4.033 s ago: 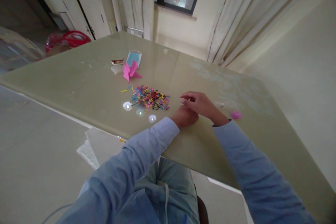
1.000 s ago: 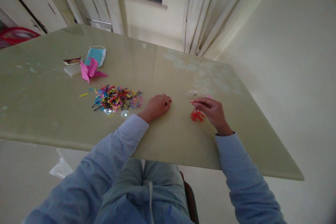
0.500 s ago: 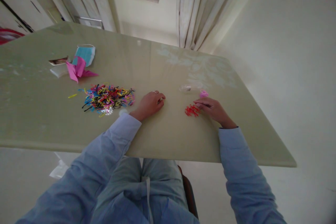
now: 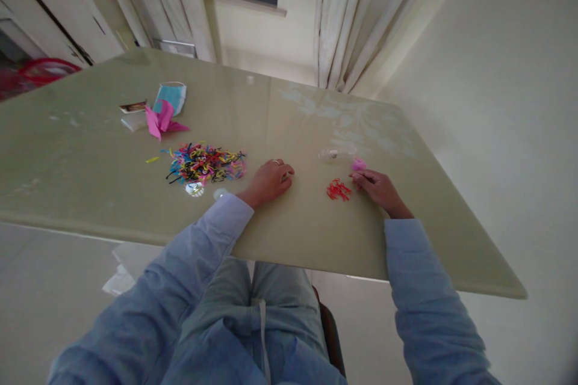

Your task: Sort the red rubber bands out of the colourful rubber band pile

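My right hand is closed in a pinch, with a bit of a red rubber band showing at the fingertips. Just left of it lies a small pile of red rubber bands. A small pink object sits beyond the fingers, its kind unclear. My left hand rests on the table, fingers loosely bent and a gap between thumb and forefinger, with nothing visible in it. To its left spreads a larger heap of mixed coloured rubber bands.
A clear plastic container lies beyond the red pile. Shiny round pieces are by the mixed heap. At the far left of the table are a pink folded-paper shape, a blue face mask and a small picture card.
My right hand has drawn back slightly right from the red pile, a red band at its fingertips. The left thumb and forefinger have parted a little. The view has shifted left.
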Demonstrator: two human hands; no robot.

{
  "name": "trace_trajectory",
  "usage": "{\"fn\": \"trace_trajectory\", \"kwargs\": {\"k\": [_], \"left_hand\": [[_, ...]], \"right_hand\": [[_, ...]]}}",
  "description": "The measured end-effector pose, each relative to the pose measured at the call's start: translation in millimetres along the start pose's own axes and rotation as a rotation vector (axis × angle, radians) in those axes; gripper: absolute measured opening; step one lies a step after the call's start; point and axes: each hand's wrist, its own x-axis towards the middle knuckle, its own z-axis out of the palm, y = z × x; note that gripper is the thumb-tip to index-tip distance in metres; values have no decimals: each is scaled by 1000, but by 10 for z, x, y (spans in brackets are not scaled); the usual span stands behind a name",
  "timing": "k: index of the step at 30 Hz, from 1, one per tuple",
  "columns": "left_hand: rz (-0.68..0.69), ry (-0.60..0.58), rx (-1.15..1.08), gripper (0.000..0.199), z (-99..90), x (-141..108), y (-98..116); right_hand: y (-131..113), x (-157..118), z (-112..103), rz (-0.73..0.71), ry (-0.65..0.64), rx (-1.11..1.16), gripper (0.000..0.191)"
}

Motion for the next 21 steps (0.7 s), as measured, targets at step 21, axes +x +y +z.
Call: {"fn": "trace_trajectory", "kwargs": {"k": [21], "left_hand": [[-122, 204, 148, 27, -912, -713, -742]], "right_hand": [[2, -8, -13, 86, -35, -51, 55]]}}
